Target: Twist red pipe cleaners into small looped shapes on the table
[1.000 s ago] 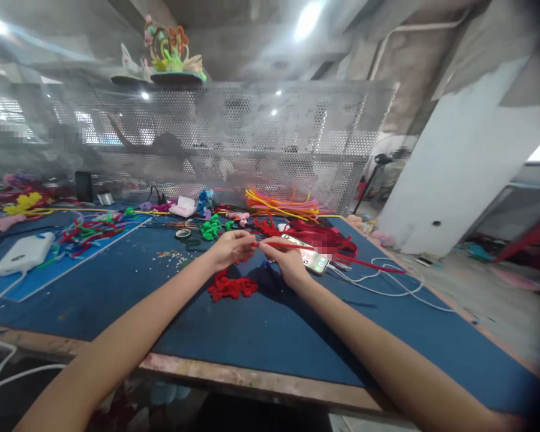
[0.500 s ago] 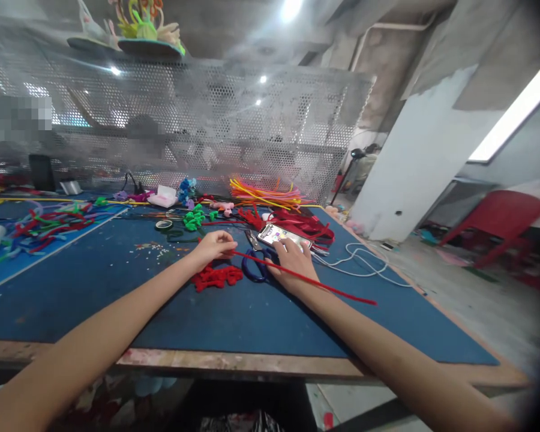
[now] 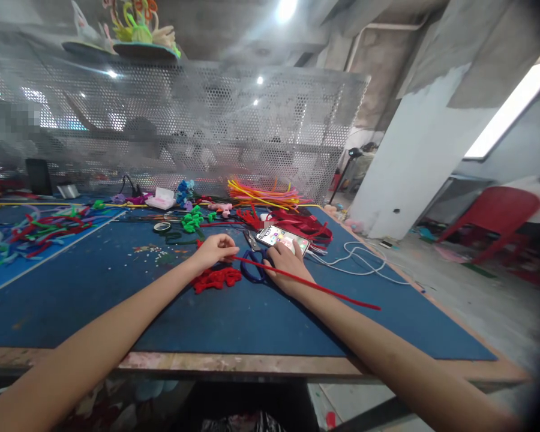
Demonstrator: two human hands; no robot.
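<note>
At the centre of the frame, on the blue work mat [image 3: 117,300], my left hand [image 3: 213,251] pinches one end of a long red pipe cleaner [image 3: 306,282], fingers closed on it. The stem runs from that pinch toward the lower right of the frame, passing over the back of my right hand [image 3: 288,264] and ending free above the mat. My right hand has let go of the stem: a second ago both hands gripped it close together just above the mat, whereas it now rests beside the blue-handled scissors [image 3: 252,267], fingertips at the near edge of the lit phone [image 3: 282,238]. Whether these fingers close on anything I cannot tell; they appear loosely curled. I judge that the two-handed working of the stem is paused and that only the left hand controls it.

Just below the left hand lies a heap of red twisted pieces [image 3: 216,279]. Above centre lie green twisted pieces [image 3: 192,221], a bundle of red stems [image 3: 306,225] and a sheaf of orange and yellow stems [image 3: 263,195]. A white cable [image 3: 364,264] trails right of the phone. At upper left, a perforated metal screen [image 3: 207,132] backs the bench.
</note>
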